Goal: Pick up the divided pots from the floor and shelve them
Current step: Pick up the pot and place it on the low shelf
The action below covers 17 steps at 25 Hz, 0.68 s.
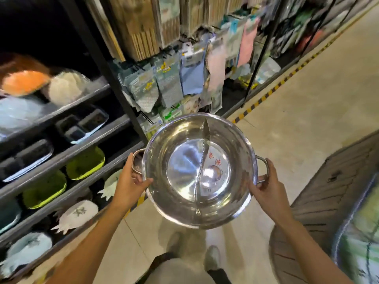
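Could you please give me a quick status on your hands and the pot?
Left hand and right hand each grip a side handle. Divided pot held level above the floor, not shelved. Shelving to the left; path looks clear.

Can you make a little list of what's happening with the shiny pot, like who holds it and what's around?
pot: steel, empty, curved divider down the middle
left hand: grips the left handle
right hand: grips the right handle
pot position: lifted, above the floor
shelves: to the left, holding trays and dishes
label: sticker with red writing inside the pot
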Tool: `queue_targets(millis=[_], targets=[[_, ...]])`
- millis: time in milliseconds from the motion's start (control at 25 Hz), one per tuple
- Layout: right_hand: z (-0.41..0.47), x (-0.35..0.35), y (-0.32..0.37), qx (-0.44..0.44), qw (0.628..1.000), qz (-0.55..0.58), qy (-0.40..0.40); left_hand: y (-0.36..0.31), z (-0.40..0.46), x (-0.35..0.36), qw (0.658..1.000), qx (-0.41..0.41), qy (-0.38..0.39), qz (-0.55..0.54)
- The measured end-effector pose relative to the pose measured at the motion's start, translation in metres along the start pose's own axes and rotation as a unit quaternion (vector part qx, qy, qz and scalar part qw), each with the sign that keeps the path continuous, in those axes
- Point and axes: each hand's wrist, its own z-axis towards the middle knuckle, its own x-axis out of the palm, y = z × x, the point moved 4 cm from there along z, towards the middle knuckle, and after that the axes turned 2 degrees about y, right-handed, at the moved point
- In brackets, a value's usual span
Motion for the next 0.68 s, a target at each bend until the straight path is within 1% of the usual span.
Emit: queue_targets(millis=[160, 240, 320, 440, 520, 560, 680], targets=[[0.023, 0.034, 0.03, -0.07, 0.993, -0.02, 0.093, 0.029, -0.066, -0.034, 0.993, -0.063, -0.103, -0.015], [0.022, 0.069, 0.056, -0.108, 0.981, -0.035, 0.156, 0.054, -0.11, -0.064, 0.983, -0.099, -0.153, -0.036], [0.014, 0.111, 0.09, -0.147, 0.966, -0.052, 0.205, 0.079, -0.165, -0.098, 0.965, -0.13, -0.221, -0.051], [-0.026, 0.183, 0.151, -0.207, 0.93, -0.081, 0.293, 0.122, -0.266, -0.146, 0.924, -0.173, -0.336, -0.058], [-0.055, 0.219, 0.183, -0.246, 0.903, -0.092, 0.339, 0.145, -0.318, -0.165, 0.905, -0.194, -0.372, -0.073], [-0.08, 0.244, 0.203, -0.274, 0.886, -0.098, 0.361, 0.159, -0.353, -0.178, 0.891, -0.208, -0.396, -0.081], [-0.164, 0.314, 0.254, -0.34, 0.837, -0.131, 0.408, 0.198, -0.454, -0.215, 0.85, -0.214, -0.473, -0.091]])
